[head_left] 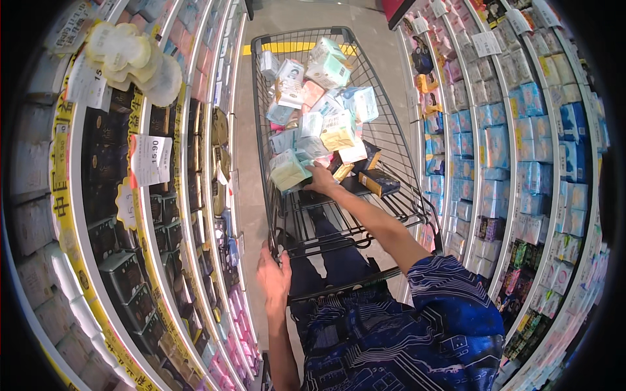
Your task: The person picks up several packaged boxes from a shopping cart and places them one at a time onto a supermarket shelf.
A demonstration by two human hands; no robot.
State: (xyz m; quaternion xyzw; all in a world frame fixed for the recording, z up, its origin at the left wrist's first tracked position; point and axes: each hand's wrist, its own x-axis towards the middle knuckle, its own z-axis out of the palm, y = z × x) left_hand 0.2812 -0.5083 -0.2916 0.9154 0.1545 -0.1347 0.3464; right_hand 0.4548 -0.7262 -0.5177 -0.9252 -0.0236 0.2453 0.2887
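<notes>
A dark metal shopping cart (264, 124) stands in front of me, its far half heaped with soft wrapped packs. My right hand (321, 180) reaches over the near rim into the basket. Its fingers are closed at the right edge of a pale green pack (287, 171) at the near left of the heap; part of the grip is hidden. My left hand (273, 275) is beside the cart's near left corner, thumb and fingers apart, holding nothing that I can see. A yellow-and-white pack (338, 135) and a dark blue and gold pack (379, 183) lie farther right in the basket.
Shelves of dark packs (120, 274) line the left side, with price tags (151, 159) and flower-shaped cards (124, 52) sticking out. On the right, shelves hold blue packs (495, 146) and other coloured packs. A yellow floor stripe (297, 47) crosses the aisle beneath the cart's far end.
</notes>
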